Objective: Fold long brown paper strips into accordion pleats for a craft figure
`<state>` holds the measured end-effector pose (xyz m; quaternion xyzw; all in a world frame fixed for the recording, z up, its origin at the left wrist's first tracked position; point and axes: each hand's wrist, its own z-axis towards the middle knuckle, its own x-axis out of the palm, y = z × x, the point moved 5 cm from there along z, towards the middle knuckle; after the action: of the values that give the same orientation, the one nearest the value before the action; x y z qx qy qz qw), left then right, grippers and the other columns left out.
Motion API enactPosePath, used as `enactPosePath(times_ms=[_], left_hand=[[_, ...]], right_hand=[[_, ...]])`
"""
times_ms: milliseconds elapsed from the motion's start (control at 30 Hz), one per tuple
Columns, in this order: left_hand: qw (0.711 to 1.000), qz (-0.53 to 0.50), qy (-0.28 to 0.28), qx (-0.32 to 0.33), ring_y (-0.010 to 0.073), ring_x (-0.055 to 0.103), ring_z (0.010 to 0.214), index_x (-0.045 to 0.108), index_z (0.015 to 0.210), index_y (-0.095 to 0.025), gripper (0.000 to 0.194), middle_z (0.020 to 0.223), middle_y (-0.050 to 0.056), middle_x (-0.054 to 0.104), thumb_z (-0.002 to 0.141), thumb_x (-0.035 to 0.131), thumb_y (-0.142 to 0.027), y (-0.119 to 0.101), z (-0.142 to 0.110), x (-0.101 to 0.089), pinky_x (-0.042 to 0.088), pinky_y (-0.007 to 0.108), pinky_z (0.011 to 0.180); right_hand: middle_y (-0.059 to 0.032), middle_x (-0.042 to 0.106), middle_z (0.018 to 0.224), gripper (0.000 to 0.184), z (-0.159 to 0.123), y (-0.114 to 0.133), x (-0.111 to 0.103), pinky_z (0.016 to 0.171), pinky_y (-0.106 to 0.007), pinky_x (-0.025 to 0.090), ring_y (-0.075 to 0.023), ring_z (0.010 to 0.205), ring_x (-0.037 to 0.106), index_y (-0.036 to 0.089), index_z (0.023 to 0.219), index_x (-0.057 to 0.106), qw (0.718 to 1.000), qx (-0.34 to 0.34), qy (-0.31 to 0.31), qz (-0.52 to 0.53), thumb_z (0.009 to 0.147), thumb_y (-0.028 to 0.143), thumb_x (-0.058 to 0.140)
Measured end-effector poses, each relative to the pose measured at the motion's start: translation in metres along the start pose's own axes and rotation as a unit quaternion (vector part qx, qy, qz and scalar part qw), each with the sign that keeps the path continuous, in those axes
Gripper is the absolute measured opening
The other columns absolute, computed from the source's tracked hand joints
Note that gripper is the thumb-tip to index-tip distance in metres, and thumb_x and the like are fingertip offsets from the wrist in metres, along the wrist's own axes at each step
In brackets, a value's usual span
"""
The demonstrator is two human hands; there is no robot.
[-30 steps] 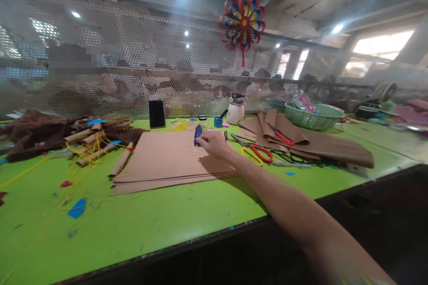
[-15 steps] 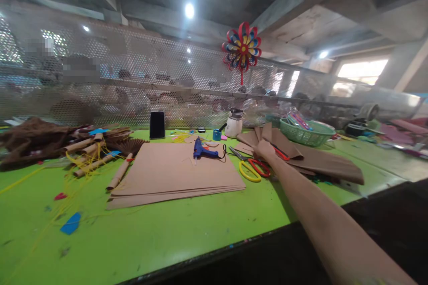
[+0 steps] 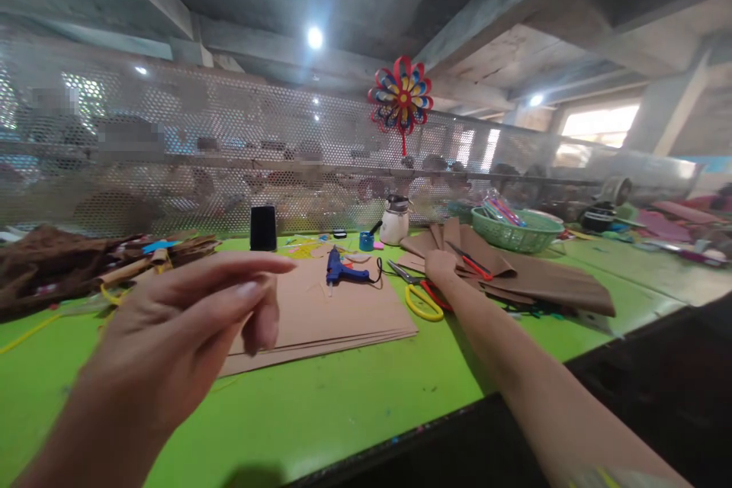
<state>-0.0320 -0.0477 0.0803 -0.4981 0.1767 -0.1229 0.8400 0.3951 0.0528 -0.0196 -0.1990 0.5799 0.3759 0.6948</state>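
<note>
Left hand (image 3: 171, 328) is raised over the counter (image 3: 343, 404), fingers loosely parted. Right hand (image 3: 442, 266) is at the brown paper (image 3: 552, 282) toward the counter's rear edge, beside the scissors (image 3: 409, 279); its grip cannot be determined.

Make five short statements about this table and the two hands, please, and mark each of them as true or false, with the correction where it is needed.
1. The blue glue gun lies on the stack of brown sheets. True.
2. The left hand holds the glue gun. False: the left hand is raised apart from it, with nothing visible in its fingers.
3. The right hand is at the folded brown paper. True.
4. The phone lies flat. False: the phone stands upright.
5. In the picture, the green basket is right of the white jug. True.
</note>
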Motion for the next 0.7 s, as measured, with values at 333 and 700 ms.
enactPosePath(times_ms=[333, 700], left_hand=[[0.981, 0.112, 0.150, -0.042, 0.0160, 0.057, 0.068, 0.068, 0.090, -0.020, 0.023, 0.073, 0.004, 0.066, 0.073, 0.059, -0.032, 0.039, 0.046, 0.037, 0.045, 0.028, 0.066], [0.954, -0.176, 0.156, -0.186, 0.0166, 0.057, 0.081, 0.059, 0.099, -0.018, 0.035, 0.094, 0.008, 0.063, 0.077, 0.054, -0.044, 0.059, 0.071, 0.054, 0.046, 0.027, 0.066]], right_hand=[[-0.0189, 0.063, 0.088, 0.030, -0.010, 0.021, -0.064, 0.069, -0.026, 0.043, -0.0215, 0.083, 0.060, 0.004, 0.094, 0.063, 0.989, -0.027, -0.100, 0.100, 0.083, 0.017, 0.039], [-0.0125, 0.056, 0.098, 0.015, -0.214, 0.150, -0.103, 0.082, -0.036, 0.036, -0.0210, 0.094, 0.043, 0.011, 0.088, 0.058, 0.772, -0.591, -0.180, 0.151, 0.079, 0.012, 0.046]])
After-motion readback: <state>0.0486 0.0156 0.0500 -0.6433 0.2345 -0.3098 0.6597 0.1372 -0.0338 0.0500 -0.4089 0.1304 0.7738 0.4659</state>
